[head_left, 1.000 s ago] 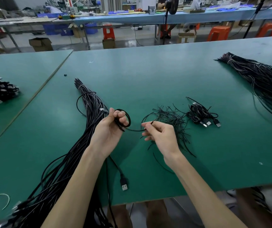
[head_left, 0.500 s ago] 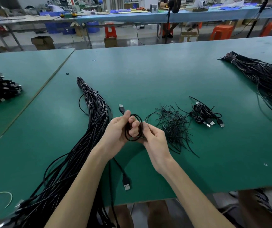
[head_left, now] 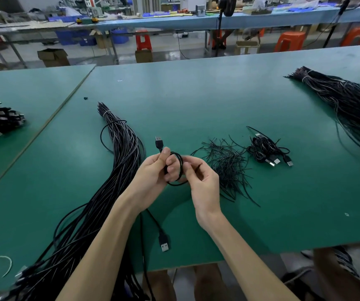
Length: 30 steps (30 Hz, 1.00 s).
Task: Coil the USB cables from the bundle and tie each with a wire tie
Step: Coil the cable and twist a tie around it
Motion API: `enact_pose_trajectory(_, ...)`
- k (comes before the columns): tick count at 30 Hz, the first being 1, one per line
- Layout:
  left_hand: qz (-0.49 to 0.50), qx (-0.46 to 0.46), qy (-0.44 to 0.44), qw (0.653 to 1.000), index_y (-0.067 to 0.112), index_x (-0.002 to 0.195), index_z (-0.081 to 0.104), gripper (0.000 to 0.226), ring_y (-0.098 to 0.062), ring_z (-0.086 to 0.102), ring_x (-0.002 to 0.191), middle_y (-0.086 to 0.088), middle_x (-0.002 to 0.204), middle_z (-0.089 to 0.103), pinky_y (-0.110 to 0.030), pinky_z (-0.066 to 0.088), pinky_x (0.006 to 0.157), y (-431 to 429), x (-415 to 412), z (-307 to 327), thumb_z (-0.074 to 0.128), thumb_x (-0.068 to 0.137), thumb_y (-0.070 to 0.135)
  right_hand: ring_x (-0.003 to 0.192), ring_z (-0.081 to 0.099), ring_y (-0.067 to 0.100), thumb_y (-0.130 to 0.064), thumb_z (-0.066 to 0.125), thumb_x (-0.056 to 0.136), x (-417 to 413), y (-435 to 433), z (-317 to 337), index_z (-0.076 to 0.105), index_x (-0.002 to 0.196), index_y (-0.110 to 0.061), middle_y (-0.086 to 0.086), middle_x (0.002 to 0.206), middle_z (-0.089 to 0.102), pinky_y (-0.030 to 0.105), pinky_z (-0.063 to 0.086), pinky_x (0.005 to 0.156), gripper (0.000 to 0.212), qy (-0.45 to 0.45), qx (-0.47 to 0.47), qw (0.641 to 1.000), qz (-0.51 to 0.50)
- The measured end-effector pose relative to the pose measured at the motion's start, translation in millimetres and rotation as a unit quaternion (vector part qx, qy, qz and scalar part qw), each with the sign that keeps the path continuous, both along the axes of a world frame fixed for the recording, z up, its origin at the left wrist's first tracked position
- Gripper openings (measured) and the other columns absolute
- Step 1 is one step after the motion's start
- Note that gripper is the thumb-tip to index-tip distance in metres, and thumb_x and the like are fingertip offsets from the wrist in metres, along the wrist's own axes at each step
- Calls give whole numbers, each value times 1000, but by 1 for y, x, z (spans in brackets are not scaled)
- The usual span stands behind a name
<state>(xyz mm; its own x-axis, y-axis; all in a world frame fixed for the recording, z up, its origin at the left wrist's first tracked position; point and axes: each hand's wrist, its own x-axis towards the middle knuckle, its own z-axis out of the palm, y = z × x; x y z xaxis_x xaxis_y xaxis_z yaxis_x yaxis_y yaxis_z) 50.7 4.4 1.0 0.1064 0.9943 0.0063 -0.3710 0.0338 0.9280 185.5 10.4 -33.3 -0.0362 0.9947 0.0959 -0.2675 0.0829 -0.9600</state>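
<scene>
A worker's left hand [head_left: 153, 171] grips a small coiled USB cable [head_left: 175, 184], its plug [head_left: 158, 142] poking above the thumb, while the right hand [head_left: 204, 185] pinches the loop's right edge, between the cable bundle [head_left: 120, 166] at left and loose wire ties [head_left: 229, 168] at right.

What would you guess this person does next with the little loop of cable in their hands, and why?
Probably the right hand, now pinching the coil, takes one wire tie from the pile beside it and wraps it round. The left hand grips the cable wound into a small loop, its USB plug sticking up, and no tie shows on it.
</scene>
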Motion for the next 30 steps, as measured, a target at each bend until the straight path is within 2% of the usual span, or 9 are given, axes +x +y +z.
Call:
enact_pose_trajectory(4, -11, -2, -28, 1000, 19, 73, 49, 39, -10, 29, 55, 4, 66, 37, -20, 33, 55, 0, -1, 1, 44, 107, 36, 86, 69, 17, -20, 61, 104, -1, -1, -1, 77, 109, -16, 4, 96, 78, 29, 58, 83, 17, -23, 0, 1000, 17)
enact_pose_trajectory(8, -19, 3, -28, 999, 20, 73, 53, 39, -11, 33, 54, 3, 68, 41, -20, 38, 56, 0, -2, 0, 45, 107, 37, 85, 69, 10, -20, 55, 107, -2, -3, 1, 78, 103, -17, 4, 93, 78, 20, 55, 78, 24, -35, 15, 999, 35)
enact_pose_trajectory(11, 7, 14, 40, 999, 20, 75, 59, 39, -16, 44, 59, -2, 72, 51, -24, 47, 64, 2, -2, -6, 48, 107, 40, 96, 72, 11, -12, 56, 106, -2, -1, 2, 77, 112, -13, 6, 104, 77, 19, 55, 82, 21, -31, -4, 999, 15)
enact_pose_trajectory(13, 40, 32, 91, 995, 18, 78, 60, 40, -21, 55, 68, -9, 76, 57, -31, 52, 75, 4, 0, -10, 46, 107, 41, 102, 71, 14, -12, 58, 105, -2, -2, 1, 75, 117, -12, 8, 111, 73, 24, 56, 88, 21, -53, -3, 999, -12)
enact_pose_trajectory(17, 87, 51, 136, 986, 16, 75, 57, 42, -23, 57, 81, -8, 79, 59, -37, 49, 84, 6, 0, -14, 46, 105, 43, 103, 68, 7, -16, 60, 104, 0, -4, 3, 75, 118, -19, -5, 109, 70, 27, 54, 96, 20, -113, 34, 991, -58)
enact_pose_trajectory(21, 0, 23, 44, 999, 23, 70, 56, 42, -19, 53, 69, -1, 72, 50, -25, 50, 74, 2, -2, -8, 47, 105, 44, 99, 66, 3, -19, 58, 105, 0, -4, 3, 76, 113, -20, -8, 104, 71, 21, 52, 90, 19, -145, 52, 984, -83)
enact_pose_trajectory(24, 10, -5, -38, 999, 21, 70, 53, 42, -15, 44, 57, 4, 65, 39, -20, 49, 65, 0, -6, -1, 45, 107, 40, 85, 71, 10, -17, 56, 106, 4, -1, 2, 77, 101, -18, -3, 93, 75, 23, 55, 78, 21, -106, 21, 989, -101)
enact_pose_trajectory(28, 26, -3, -131, 991, 20, 75, 49, 38, -8, 32, 47, 9, 59, 32, -27, 55, 81, 2, -13, 5, 42, 107, 38, 62, 68, 21, -17, 52, 108, 3, -3, 4, 74, 95, -12, 1, 77, 74, 35, 55, 54, 26, -71, 13, 995, -72)
enact_pose_trajectory(30, 42, -2, -161, 986, 20, 73, 53, 41, -7, 31, 46, 10, 58, 32, -29, 55, 76, 2, -14, 6, 42, 107, 38, 54, 61, 18, -19, 52, 108, 1, -6, 6, 73, 94, -12, 4, 74, 73, 31, 45, 42, 26, -45, 5, 998, -54)
